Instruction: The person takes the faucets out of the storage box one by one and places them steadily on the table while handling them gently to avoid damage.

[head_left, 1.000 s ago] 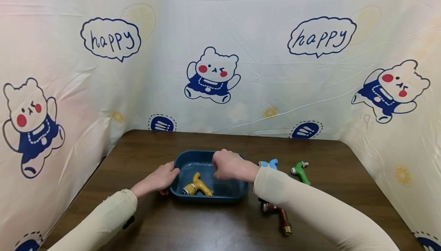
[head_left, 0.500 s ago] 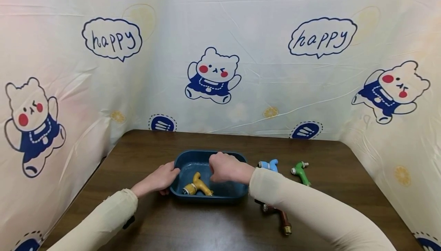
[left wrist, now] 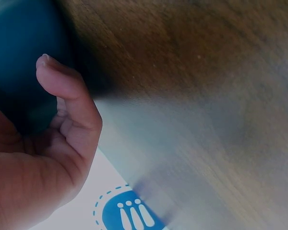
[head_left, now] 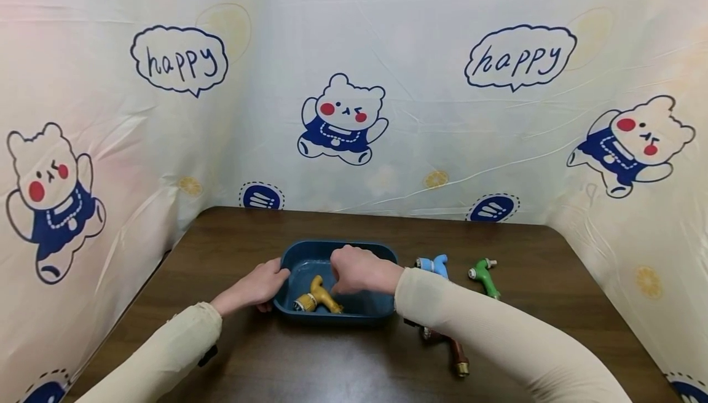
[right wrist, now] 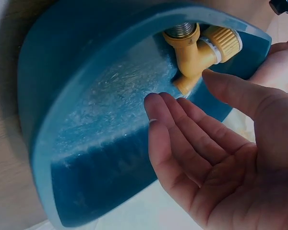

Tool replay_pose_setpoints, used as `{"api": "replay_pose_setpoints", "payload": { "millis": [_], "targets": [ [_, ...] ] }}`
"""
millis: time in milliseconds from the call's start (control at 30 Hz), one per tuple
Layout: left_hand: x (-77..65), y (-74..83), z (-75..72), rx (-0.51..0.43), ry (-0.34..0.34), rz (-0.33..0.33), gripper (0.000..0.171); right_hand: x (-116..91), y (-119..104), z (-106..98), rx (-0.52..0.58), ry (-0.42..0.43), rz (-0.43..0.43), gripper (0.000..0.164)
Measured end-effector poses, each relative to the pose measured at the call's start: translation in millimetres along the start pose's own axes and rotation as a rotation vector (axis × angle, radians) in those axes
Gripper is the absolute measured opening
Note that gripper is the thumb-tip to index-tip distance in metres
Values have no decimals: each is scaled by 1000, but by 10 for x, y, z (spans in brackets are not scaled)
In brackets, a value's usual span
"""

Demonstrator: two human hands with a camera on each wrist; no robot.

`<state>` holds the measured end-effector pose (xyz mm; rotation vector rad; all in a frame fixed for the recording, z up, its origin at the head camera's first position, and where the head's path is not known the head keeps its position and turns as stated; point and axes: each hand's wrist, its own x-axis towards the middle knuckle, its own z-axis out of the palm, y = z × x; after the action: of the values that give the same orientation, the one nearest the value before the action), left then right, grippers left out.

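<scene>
A dark blue plastic tub [head_left: 376, 303] stands on the table with a yellow tap [head_left: 319, 296] lying inside it. At the tub's left end my left hand [head_left: 259, 283] grips the wall, fingers curled against it in the left wrist view. My right hand [head_left: 362, 271] hovers over the tub's inside, holding nothing. In the right wrist view, the relaxed fingers of that right hand [right wrist: 225, 148] are spread a little, with the thumb tip close to the yellow tap [right wrist: 192, 57], whose threaded end points toward the tub's near rim.
Right of the tub lie a light blue tap [head_left: 440, 265], a green tap [head_left: 485, 280] and a dark red tap [head_left: 456, 354] with a brass end, partly under the right sleeve. A printed curtain [head_left: 415, 83] rises behind the brown wooden table [head_left: 310, 366].
My right hand has shifted left over the tub, toward the yellow tap. The left hand stays on the tub's end, and the taps have not moved.
</scene>
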<state>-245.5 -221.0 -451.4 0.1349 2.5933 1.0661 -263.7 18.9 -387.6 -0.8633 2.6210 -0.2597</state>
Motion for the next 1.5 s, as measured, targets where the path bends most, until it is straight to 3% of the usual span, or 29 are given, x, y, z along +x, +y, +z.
{"api": "replay_pose_setpoints", "payload": {
  "millis": [267,533,767,1500],
  "targets": [
    [-19,28,-13,-6,-15,8,42,21,-53,34,-43,-16,-5,21],
    [53,-88,-37,-28,-53,60,44,36,-89,41,-19,-50,-5,23],
    [13,20,-17,-12,-15,-5,41,52,-103,66,-24,-56,7,22],
    [13,29,-9,-1,-21,-22,39,99,-117,125,-31,-89,-5,19]
  ]
}}
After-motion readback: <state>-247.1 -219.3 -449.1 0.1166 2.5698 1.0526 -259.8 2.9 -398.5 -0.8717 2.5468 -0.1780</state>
